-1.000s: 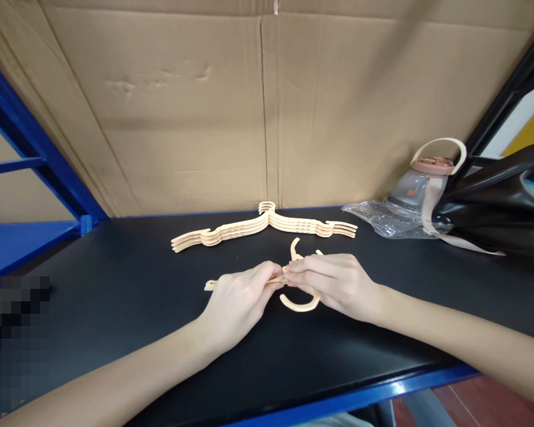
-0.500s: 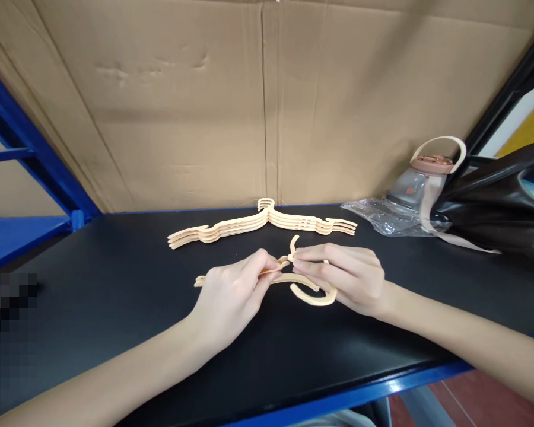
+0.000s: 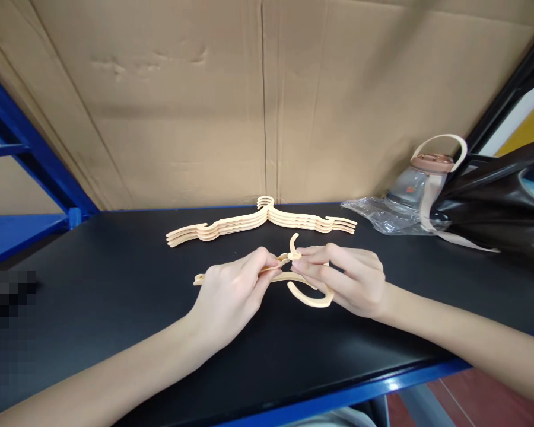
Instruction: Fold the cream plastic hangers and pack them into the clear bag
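Note:
My left hand (image 3: 231,284) is closed, its thumb and fingertips pinching a flat cream hanger arm (image 3: 273,268). My right hand (image 3: 349,277) pinches a cream hanger hook (image 3: 293,244) whose curved end points up; its base meets the tip of that arm. Whether the two are joined I cannot tell. Below the fingertips another cream hanger arm (image 3: 291,277) runs behind my left hand, its end (image 3: 199,279) showing on the left. A larger curved hook (image 3: 310,300) hangs under my right fingers, partly hidden by them.
Several cream hangers (image 3: 242,224) lie stacked at the back of the black tabletop (image 3: 93,308). On the right are crinkled clear plastic (image 3: 378,216), a strapped bottle (image 3: 412,187) and a black bag (image 3: 493,204). Cardboard (image 3: 182,118) stands behind; a blue frame (image 3: 31,142) borders the left.
My right fingers have turned the small hook slightly, and its base shows more. The larger curved hook has shifted a little left. My left hand stays nearly still.

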A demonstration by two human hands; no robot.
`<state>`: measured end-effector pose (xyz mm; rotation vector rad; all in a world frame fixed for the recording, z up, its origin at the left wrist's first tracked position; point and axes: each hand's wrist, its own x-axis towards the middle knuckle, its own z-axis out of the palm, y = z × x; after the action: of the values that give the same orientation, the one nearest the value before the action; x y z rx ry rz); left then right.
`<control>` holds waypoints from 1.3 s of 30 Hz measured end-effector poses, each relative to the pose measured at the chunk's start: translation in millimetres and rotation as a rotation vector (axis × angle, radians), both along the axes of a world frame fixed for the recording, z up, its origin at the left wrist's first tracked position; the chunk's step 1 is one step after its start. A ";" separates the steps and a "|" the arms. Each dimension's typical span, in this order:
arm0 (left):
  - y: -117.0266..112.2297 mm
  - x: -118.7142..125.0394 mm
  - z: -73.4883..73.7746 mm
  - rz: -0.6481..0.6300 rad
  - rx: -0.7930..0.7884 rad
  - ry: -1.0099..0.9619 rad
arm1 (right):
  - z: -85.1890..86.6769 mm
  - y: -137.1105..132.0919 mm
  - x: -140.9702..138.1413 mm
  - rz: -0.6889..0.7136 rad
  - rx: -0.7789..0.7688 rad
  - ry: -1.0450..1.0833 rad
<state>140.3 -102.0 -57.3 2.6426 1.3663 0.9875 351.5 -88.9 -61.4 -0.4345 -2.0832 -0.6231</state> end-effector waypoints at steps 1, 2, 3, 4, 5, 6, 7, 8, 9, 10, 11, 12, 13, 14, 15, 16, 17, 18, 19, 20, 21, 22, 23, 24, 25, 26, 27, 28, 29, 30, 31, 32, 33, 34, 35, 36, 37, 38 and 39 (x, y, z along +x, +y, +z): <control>-0.2 0.0 0.1 0.001 0.001 0.006 | -1.1 0.4 0.0 -0.002 0.002 -0.006; -0.3 -0.1 0.2 0.002 0.000 0.013 | -2.0 0.8 -0.1 -0.007 0.003 -0.010; -0.3 -0.1 0.3 0.003 0.001 0.021 | -2.6 1.0 -0.2 -0.011 0.003 -0.013; -0.2 0.0 0.5 0.006 0.003 0.028 | -2.9 1.2 -0.3 -0.015 0.004 -0.017; -0.1 0.1 0.6 0.009 0.006 0.032 | -2.9 1.3 -0.5 -0.017 0.008 -0.017; 0.0 0.3 0.6 0.011 0.009 0.033 | -2.8 1.3 -0.7 -0.018 0.013 -0.020; 0.2 0.5 0.5 0.011 0.010 0.031 | -2.7 1.1 -1.1 -0.018 0.019 -0.025; 0.5 0.6 0.2 0.013 0.008 0.027 | -2.6 0.8 -1.6 -0.017 0.022 -0.031; 0.8 0.7 -0.4 0.012 0.003 0.022 | -2.5 0.4 -2.3 -0.015 0.021 -0.035; 1.2 0.8 -1.3 0.009 -0.008 0.018 | -2.6 -0.2 -3.1 -0.010 0.014 -0.040; 1.6 0.7 -2.5 0.001 -0.023 0.017 | -2.8 -0.8 -4.1 -0.003 0.013 -0.041; 2.1 0.7 -3.8 -0.009 -0.040 0.017 | -3.0 -1.3 -5.1 0.003 0.013 -0.047; 2.6 0.6 -5.2 -0.019 -0.056 0.019 | -3.2 -1.7 -6.0 0.006 0.012 -0.062; 3.1 0.5 -6.5 -0.028 -0.069 0.020 | -3.3 -1.9 -6.7 0.007 0.007 -0.082; 3.4 0.5 -7.6 -0.032 -0.078 0.022 | -3.3 -1.9 -7.0 0.007 -0.004 -0.105; 3.6 0.6 -8.2 -0.028 -0.080 0.022 | -3.1 -1.7 -6.9 0.005 -0.020 -0.122; 3.6 0.7 -8.3 -0.023 -0.076 0.023 | -2.9 -1.3 -6.5 0.003 -0.036 -0.128; 3.4 0.9 -7.9 -0.019 -0.070 0.024 | -2.5 -0.7 -5.8 -0.002 -0.052 -0.123; 2.9 1.2 -7.0 -0.015 -0.061 0.024 | -2.1 -0.2 -4.9 -0.007 -0.055 -0.107; 2.2 1.4 -6.0 -0.012 -0.051 0.026 | -1.5 0.1 -4.1 -0.014 -0.048 -0.085; 1.5 1.7 -4.8 -0.010 -0.041 0.028 | -0.9 0.3 -3.4 -0.020 -0.037 -0.067; 0.8 1.9 -3.9 -0.010 -0.033 0.029 | -0.2 0.1 -2.9 -0.021 -0.026 -0.054; 0.2 2.1 -3.2 -0.009 -0.031 0.030 | 0.8 -0.2 -2.7 -0.017 -0.023 -0.047; -0.2 2.1 -3.0 -0.009 -0.030 0.029 | 1.9 -0.8 -2.7 -0.006 -0.024 -0.044; -0.3 2.1 -3.2 -0.013 -0.035 0.027 | 3.3 -1.5 -3.0 0.009 -0.030 -0.044; -0.2 1.9 -3.7 -0.018 -0.043 0.022 | 4.8 -2.3 -3.4 0.021 -0.042 -0.045; 0.2 1.7 -4.3 -0.021 -0.053 0.018 | 6.3 -2.9 -3.9 0.029 -0.051 -0.042; 0.7 1.5 -5.0 -0.021 -0.062 0.014 | 7.7 -3.4 -4.4 0.034 -0.057 -0.031; 1.3 1.2 -5.5 -0.019 -0.069 0.012 | 8.7 -3.7 -4.8 0.036 -0.060 -0.017; 1.8 1.0 -5.9 -0.016 -0.070 0.011 | 9.2 -3.6 -5.2 0.038 -0.059 -0.004; 2.3 0.8 -6.1 -0.012 -0.071 0.012 | 9.1 -3.1 -5.4 0.043 -0.059 0.005; 2.6 0.6 -6.2 -0.008 -0.068 0.012 | 8.1 -2.3 -5.4 0.050 -0.059 0.007; 2.7 0.5 -6.3 -0.005 -0.064 0.011 | 6.4 -1.2 -5.3 0.060 -0.063 -0.001; 2.8 0.5 -6.4 -0.005 -0.062 0.011 | 4.0 0.1 -5.1 0.068 -0.069 -0.013; 2.8 0.4 -6.8 -0.004 -0.062 0.013 | 1.2 1.4 -4.8 0.073 -0.074 -0.026; 2.8 0.3 -7.4 -0.002 -0.065 0.019 | -1.7 2.7 -4.4 0.075 -0.077 -0.035; 2.9 0.3 -8.4 0.001 -0.070 0.029 | -4.6 3.9 -4.0 0.074 -0.079 -0.041; 3.1 0.2 -9.7 0.005 -0.073 0.042 | -7.1 4.8 -3.5 0.073 -0.085 -0.049; 3.3 0.1 -11.1 0.005 -0.076 0.056 | -9.0 5.5 -3.0 0.075 -0.097 -0.059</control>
<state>140.4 -98.7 -68.4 2.6321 1.3923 0.8498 348.6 -83.4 -70.4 -0.3952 -2.1816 -0.4983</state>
